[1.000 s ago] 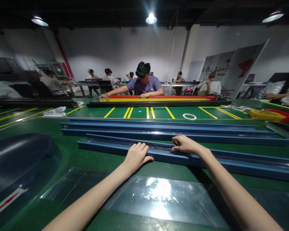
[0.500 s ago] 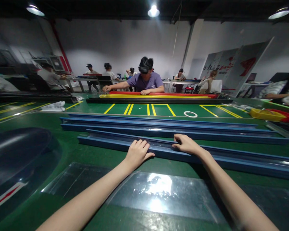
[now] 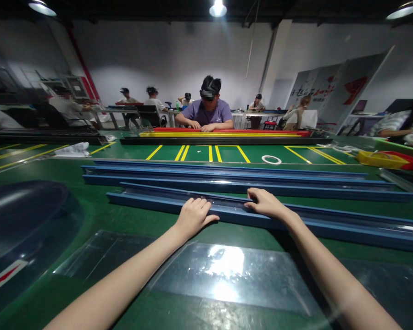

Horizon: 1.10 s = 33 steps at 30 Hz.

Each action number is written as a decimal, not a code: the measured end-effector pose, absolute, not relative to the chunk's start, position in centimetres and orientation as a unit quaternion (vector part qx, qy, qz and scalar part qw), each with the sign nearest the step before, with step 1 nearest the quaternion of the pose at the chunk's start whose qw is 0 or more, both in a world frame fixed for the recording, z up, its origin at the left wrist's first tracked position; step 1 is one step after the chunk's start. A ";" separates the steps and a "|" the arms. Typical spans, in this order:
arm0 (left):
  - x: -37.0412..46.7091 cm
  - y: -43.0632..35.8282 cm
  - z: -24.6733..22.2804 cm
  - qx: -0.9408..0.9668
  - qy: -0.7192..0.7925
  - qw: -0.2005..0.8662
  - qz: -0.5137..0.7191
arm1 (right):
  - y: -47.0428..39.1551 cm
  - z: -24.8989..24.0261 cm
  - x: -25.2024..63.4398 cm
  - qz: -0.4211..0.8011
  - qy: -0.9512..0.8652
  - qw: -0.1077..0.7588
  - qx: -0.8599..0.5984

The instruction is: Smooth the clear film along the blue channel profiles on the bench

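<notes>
A long blue channel profile [image 3: 151, 205] with raised side walls lies slightly aslant in front of me. My left hand [image 3: 194, 214] grips its near wall, fingers over the edge into the trough and thumb along the outer face. To the right of it, my right hand [image 3: 266, 202] is closed on the far wall, with curled fingers over the top edge and the thumb inside the trough. The fingertips of both hands are partly hidden. Behind it, another blue channel section [image 3: 206, 185] lies nearly parallel.
Clear plastic sheet [image 3: 254, 275] lies on the green table nearer me. A dark, shiny rounded object [image 3: 24, 220] is at left. Beyond are a white ring [image 3: 271, 159], red, yellow and black strips [image 3: 227, 141], and a co-worker [image 3: 209, 112]. A yellow tray [image 3: 382, 160] stands at right.
My hands keep their hold on the blue channel and barely move; the view shifts slightly. Across the table, the co-worker's outstretched arm has drawn in, bringing both hands together.
</notes>
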<state>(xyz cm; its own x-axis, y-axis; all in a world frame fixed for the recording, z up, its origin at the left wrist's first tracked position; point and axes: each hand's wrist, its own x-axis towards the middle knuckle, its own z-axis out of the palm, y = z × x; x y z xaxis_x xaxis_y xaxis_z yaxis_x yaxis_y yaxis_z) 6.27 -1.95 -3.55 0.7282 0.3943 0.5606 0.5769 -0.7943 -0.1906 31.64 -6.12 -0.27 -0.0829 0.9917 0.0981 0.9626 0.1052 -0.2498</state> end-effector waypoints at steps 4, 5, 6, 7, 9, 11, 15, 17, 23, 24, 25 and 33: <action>6.2 -1.8 -3.6 -0.913 -0.266 0.171 -0.257 | -6.2 -0.2 31.6 0.062 -0.731 0.122 -0.669; 6.2 -1.8 -3.6 -0.913 -0.265 0.172 -0.256 | -6.2 -0.2 31.6 0.063 -0.730 0.122 -0.669; 6.2 -1.8 -3.5 -0.913 -0.265 0.175 -0.255 | -6.2 -0.2 31.6 0.063 -0.730 0.122 -0.669; 6.2 -1.8 -3.5 -0.913 -0.264 0.178 -0.255 | -6.2 -0.2 31.5 0.063 -0.730 0.122 -0.669; 6.2 -1.8 -3.5 -0.912 -0.263 0.182 -0.255 | -6.2 -0.1 31.5 0.061 -0.732 0.123 -0.668; 6.2 -1.7 -3.5 -0.913 -0.263 0.180 -0.254 | -6.2 -0.1 31.5 0.056 -0.733 0.124 -0.666; 6.2 -1.6 -3.5 -0.917 -0.263 0.166 -0.248 | -6.3 -0.1 31.4 0.050 -0.732 0.122 -0.669; 6.2 -1.6 -3.4 -0.918 -0.263 0.167 -0.246 | -6.3 -0.1 31.4 0.049 -0.731 0.121 -0.670; 6.2 -1.6 -3.3 -0.917 -0.267 0.176 -0.239 | -6.3 -0.1 31.3 0.046 -0.731 0.119 -0.670; 6.2 -1.6 -3.3 -0.917 -0.267 0.176 -0.239 | -6.3 -0.1 31.3 0.046 -0.732 0.119 -0.670; 6.2 -1.6 -3.3 -0.917 -0.267 0.176 -0.238 | -6.3 -0.1 31.4 0.045 -0.732 0.119 -0.669; 6.2 -1.9 -3.2 -0.915 -0.263 0.185 -0.243 | -6.4 0.1 31.2 0.042 -0.730 0.105 -0.674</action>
